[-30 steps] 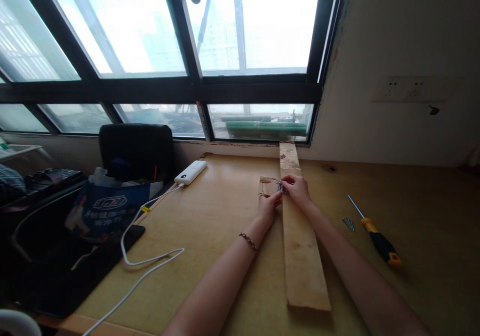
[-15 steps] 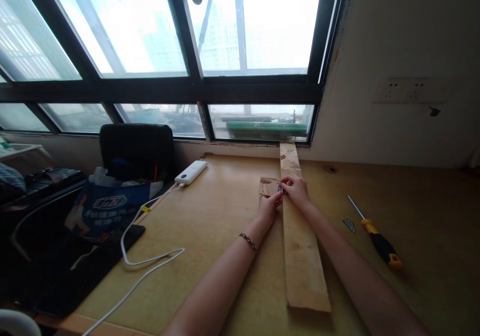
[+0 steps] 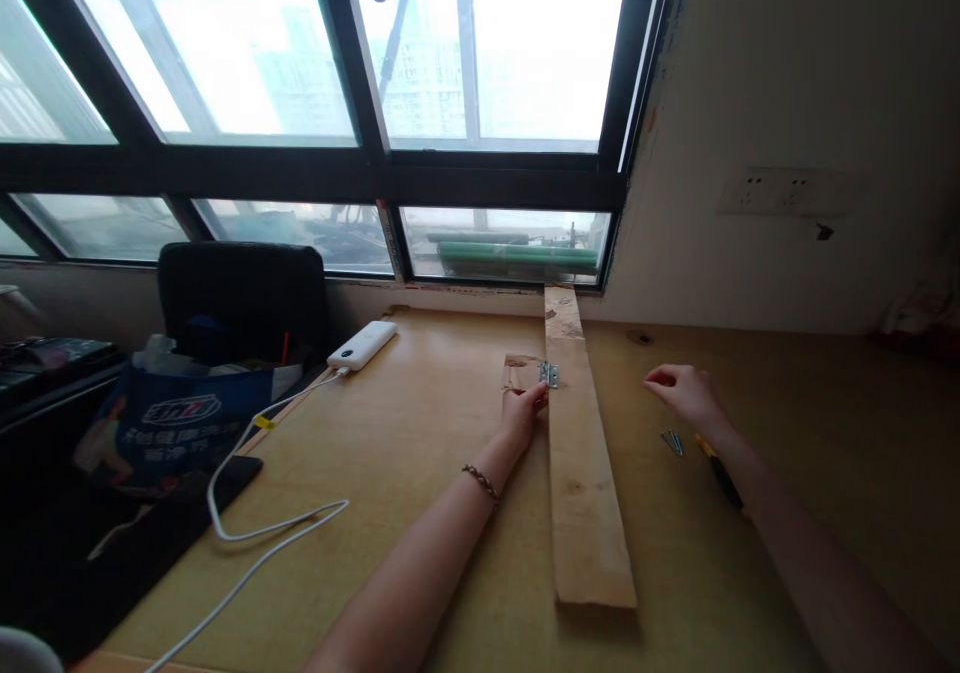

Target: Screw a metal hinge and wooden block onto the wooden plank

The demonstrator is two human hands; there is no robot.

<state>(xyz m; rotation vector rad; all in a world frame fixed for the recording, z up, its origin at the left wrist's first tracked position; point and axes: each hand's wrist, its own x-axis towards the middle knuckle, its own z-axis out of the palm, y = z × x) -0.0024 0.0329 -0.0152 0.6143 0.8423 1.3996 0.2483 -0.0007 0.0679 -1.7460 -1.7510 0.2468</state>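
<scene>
My left hand (image 3: 521, 411) is closed at the lower edge of a metal hinge (image 3: 549, 374), its thumb and fingertips pressed there. The hinge lies flat across the seam between a short wooden block (image 3: 520, 371) and a long wooden board (image 3: 589, 493). Part of the block is hidden by that hand. My right hand (image 3: 688, 398) hovers right of the board with its fingers drawn together; nothing shows in them. Just below it lie several screws (image 3: 672, 442) and a screwdriver (image 3: 720, 475) with a yellow and black handle, partly covered by my right forearm.
A white power bank (image 3: 363, 345) with a white cable (image 3: 277, 531) lies on the left of the wooden table (image 3: 442, 513). Beyond that edge are a black chair (image 3: 241, 293) and a blue bag (image 3: 187, 418). Windows and a wall with sockets (image 3: 772, 191) stand behind.
My right hand has let go of the hinge and moved right, over towards the screws and screwdriver. My left hand stays at the hinge. The view has shifted slightly.
</scene>
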